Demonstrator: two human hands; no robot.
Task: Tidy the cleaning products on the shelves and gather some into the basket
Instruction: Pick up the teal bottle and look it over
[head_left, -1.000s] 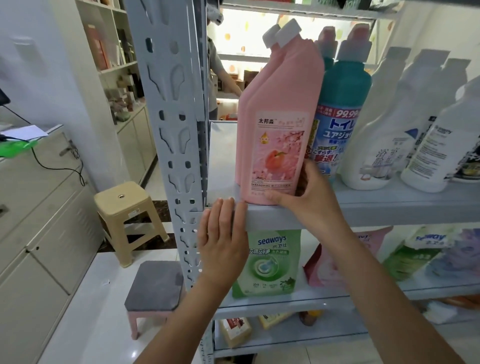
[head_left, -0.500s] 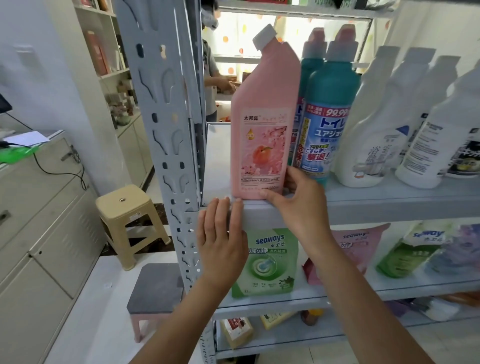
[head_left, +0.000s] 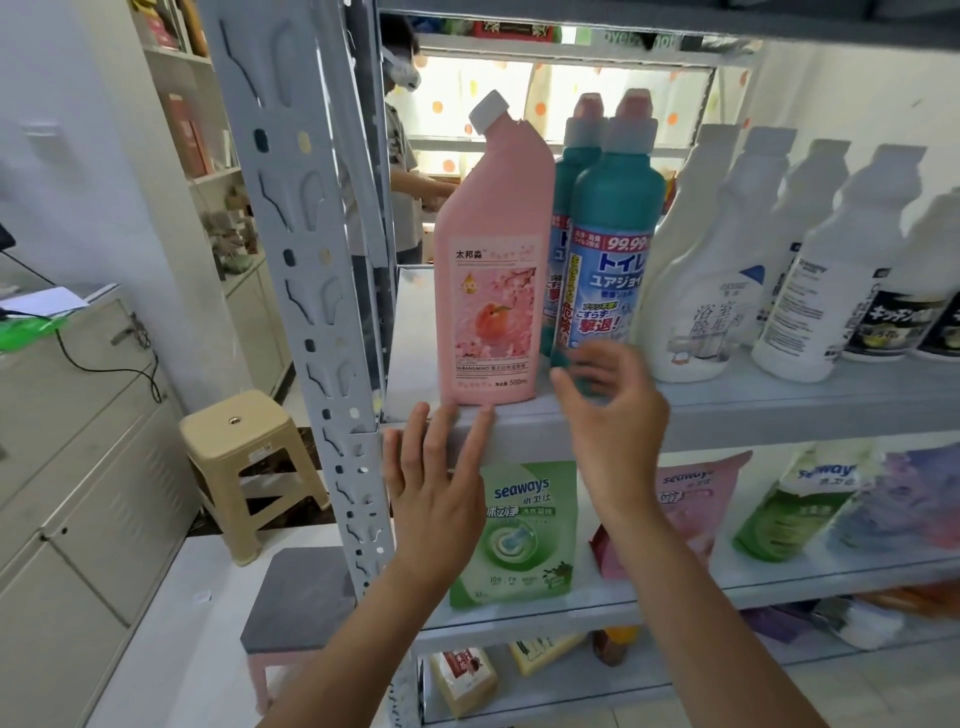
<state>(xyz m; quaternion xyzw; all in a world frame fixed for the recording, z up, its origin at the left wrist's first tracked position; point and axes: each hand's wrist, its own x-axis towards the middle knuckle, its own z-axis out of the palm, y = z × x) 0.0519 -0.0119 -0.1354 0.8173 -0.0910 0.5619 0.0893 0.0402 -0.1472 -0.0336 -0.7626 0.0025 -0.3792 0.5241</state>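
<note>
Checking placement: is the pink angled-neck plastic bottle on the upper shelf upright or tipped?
Upright. The pink angled-neck plastic bottle stands base-flat on the grey metal shelf; neither left hand nor right hand grips it.

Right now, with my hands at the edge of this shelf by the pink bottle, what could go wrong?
1. The pink bottle is tall and narrow and stands at the very front edge of the shelf; a nudge could tip it off.
2. Your right hand is blurred and open just in front of the base of the teal bottle; a hasty grab might knock that into the pink bottle beside it.
</note>
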